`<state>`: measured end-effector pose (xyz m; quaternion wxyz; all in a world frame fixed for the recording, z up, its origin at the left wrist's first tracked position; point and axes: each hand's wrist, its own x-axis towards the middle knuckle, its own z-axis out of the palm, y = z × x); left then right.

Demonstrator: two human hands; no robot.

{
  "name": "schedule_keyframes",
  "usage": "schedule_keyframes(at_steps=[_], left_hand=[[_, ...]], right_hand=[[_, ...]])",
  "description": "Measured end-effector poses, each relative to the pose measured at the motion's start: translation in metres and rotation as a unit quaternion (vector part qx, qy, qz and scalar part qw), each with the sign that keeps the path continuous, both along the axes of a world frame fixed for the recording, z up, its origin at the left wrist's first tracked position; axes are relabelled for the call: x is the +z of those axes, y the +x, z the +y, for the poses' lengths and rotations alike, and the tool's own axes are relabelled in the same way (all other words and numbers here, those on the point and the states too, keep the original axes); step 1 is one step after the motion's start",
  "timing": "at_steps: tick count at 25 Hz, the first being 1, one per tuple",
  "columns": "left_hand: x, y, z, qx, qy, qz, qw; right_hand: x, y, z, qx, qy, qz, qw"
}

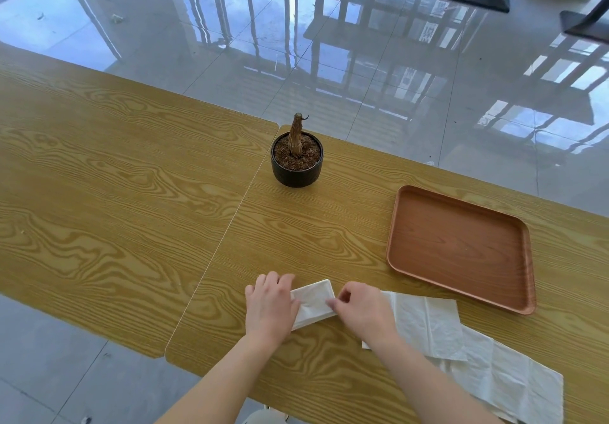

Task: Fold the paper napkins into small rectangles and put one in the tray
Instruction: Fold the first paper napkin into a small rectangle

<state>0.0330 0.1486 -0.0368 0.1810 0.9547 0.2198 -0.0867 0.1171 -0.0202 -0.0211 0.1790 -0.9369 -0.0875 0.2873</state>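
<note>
Item 1: small folded white paper napkin [313, 298], a rectangle, lying flat on the yellow wood-grain surface [131, 192] near its front edge, between the two hands.

Item 2: left hand [272, 305], fingers relaxed, resting on the napkin's left end and gripping nothing.

Item 3: right hand [362, 308], fingers curled, pinching the napkin's right edge.

Item 4: two larger white paper napkins [428, 324], crumpled and less folded, overlapping, just right of the right hand; its wrist covers one corner.

Item 5: reddish-brown rectangular wood-grain tray [458, 245], behind and right of the napkins, holding nothing.

Item 6: round black pot [296, 173] with a bare brown stump in soil, near the far edge.
</note>
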Motion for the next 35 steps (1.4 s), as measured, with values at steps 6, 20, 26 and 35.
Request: schedule_keyframes(at_steps=[6,20,26,35], left_hand=[[0.004,-0.001,-0.006,0.084,-0.030,0.029,0.996],[-0.005,-0.044,0.005,-0.091,-0.079,-0.070,0.990],[-0.001,-0.038,0.002,-0.139,-0.052,-0.091,0.985],[0.005,-0.009,0.004,-0.138,0.012,-0.106,0.985]], right_hand=[[-0.005,-0.001,0.016,0.030,-0.026,-0.020,0.999],[-0.008,-0.042,0.003,0.084,0.047,-0.088,0.991],[-0.017,-0.052,0.003,0.143,0.027,-0.132,0.980],[-0.019,-0.018,0.015,0.118,0.029,-0.148,0.982]])
